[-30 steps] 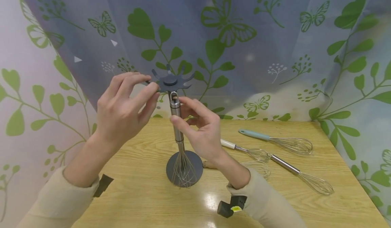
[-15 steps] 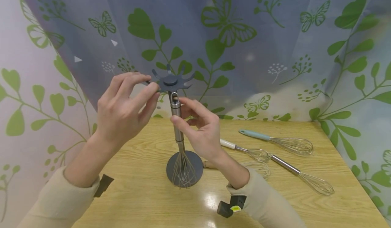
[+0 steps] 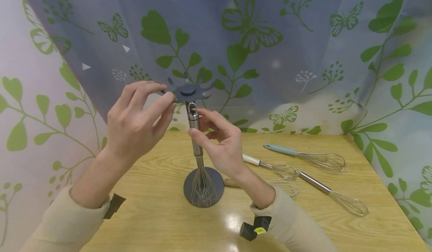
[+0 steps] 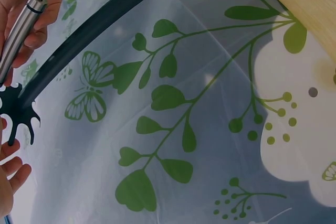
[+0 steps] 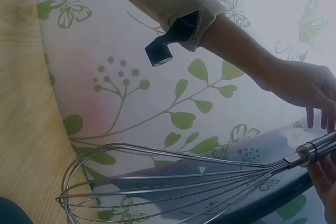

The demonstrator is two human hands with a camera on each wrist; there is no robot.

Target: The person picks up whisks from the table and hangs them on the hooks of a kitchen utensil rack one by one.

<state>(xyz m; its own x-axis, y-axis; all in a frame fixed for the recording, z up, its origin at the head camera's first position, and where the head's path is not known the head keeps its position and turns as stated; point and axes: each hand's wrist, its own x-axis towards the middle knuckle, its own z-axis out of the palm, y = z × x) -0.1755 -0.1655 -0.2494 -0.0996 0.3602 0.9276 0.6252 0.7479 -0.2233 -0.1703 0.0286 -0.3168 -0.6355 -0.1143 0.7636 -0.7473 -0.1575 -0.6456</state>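
Note:
Upright on the table stands a dark grey utensil stand [image 3: 188, 90] with a crown of curved hooks and a round base. My left hand [image 3: 136, 113] pinches one of its hooks at the left. A steel-handled whisk [image 3: 195, 137] hangs wires-down in front of the pole, its handle pinched between thumb and fingers of my right hand [image 3: 221, 143]. The whisk's end loop is just below the hooks; whether it touches one I cannot tell. In the right wrist view the whisk's wires [image 5: 173, 182] spread out beside the dark pole [image 5: 278, 198].
On the table [image 3: 152, 222] at the right lie a blue-handled whisk [image 3: 281, 149], a white-handled whisk [image 3: 252, 159] and another steel-handled whisk [image 3: 315, 180]. A wooden-handled whisk [image 3: 233, 183] is partly hidden by my right forearm. A leaf-patterned curtain [image 3: 287, 75] hangs behind.
Both hands keep their places. The whisk has shifted only slightly, its wire end now falling within the outline of the stand's base in the head view.

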